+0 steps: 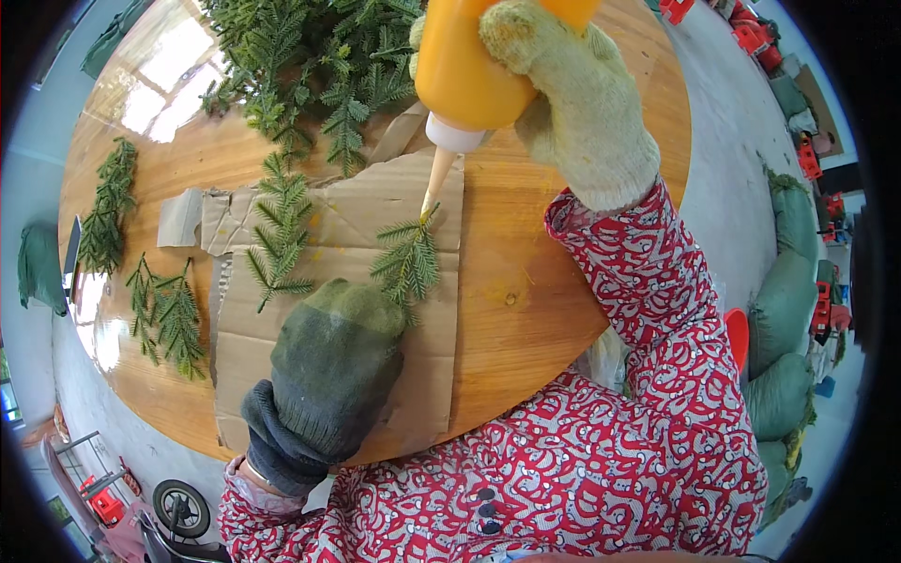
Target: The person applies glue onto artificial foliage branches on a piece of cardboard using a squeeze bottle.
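My right hand (pixel 591 117), in a pale knit glove, grips an orange squeeze bottle (pixel 474 75) that is tipped nozzle-down. The tapered nozzle (pixel 437 178) meets the upper end of a small green fir sprig (pixel 409 258). Beneath it lies a torn sheet of cardboard (pixel 427 366). My left hand (pixel 338 361), in a dark grey and green glove, is closed at the sprig's lower end; its fingertips are mostly hidden under the glove's back. Another fir sprig (pixel 280 225) lies on the cardboard just beyond that hand.
A heap of fir branches (pixel 282 56) covers the far side of the round wooden table (pixel 511 375). Smaller sprigs (pixel 176 319) and a longer branch (pixel 108 206) lie at the left. Green sacks (pixel 784 310) and red items (pixel 751 38) stand on the floor to the right.
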`<state>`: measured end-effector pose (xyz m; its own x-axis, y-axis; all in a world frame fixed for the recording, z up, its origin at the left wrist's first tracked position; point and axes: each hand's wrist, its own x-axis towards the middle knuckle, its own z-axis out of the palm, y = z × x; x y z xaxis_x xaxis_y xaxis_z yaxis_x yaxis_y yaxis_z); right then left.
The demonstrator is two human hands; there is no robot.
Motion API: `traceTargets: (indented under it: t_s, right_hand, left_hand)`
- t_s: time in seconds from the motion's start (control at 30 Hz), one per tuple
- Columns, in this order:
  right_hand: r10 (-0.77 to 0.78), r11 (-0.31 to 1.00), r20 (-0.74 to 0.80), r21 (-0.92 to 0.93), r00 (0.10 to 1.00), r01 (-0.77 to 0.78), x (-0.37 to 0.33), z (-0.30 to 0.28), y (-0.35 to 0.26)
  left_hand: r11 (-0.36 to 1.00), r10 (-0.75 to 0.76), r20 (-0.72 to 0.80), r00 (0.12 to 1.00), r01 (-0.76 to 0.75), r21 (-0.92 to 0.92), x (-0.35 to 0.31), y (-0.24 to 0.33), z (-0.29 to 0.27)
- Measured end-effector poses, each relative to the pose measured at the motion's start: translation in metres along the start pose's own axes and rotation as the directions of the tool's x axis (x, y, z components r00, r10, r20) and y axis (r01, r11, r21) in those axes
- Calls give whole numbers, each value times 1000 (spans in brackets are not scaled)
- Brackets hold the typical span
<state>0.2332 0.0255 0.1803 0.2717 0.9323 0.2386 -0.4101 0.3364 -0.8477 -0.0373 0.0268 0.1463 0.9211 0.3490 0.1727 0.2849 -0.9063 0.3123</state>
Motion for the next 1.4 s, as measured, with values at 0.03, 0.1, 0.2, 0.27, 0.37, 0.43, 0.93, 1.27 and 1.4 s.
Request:
traceTargets:
  t_s: [0.03,0.1,0.2,0.27,0.37,0.43,0.93,1.27,1.4]
  right_hand:
    - [4,1000,-11,-26,1000,-4,2,-4,3]
    - [3,1000,-11,-27,1000,-3,1,-3,1]
    - [5,997,-36,-78,999,-8,3,-6,1]
    - [1,991,-65,-131,998,-9,4,-7,-1]
    - [-18,999,15,-46,1000,18,4,-8,0]
    - [-33,998,13,-49,999,34,5,-8,2]
    - [-9,998,6,-68,1000,9,6,-10,0]
    - [-38,999,3,-29,999,38,16,-19,7]
    - [20,999,-13,36,1000,-20,31,-27,22]
  left_hand:
    - [1000,1,0,1000,-1,0,0,0,0]
    - [1000,4,-7,1000,-4,-1,1,0,0]
    - [1000,-1,0,1000,1,-3,2,0,-1]
    - [1000,11,-4,1000,-11,-9,1,0,-1]
    - [999,32,-5,999,-32,-11,0,-2,-2]
    - [999,43,-2,999,-43,-8,-2,-2,-1]
    - [999,41,11,999,-41,-17,-4,-3,-1]
    - [998,-25,6,1000,24,51,-4,-3,3]
    - [996,-4,-95,995,13,89,1,-9,3]
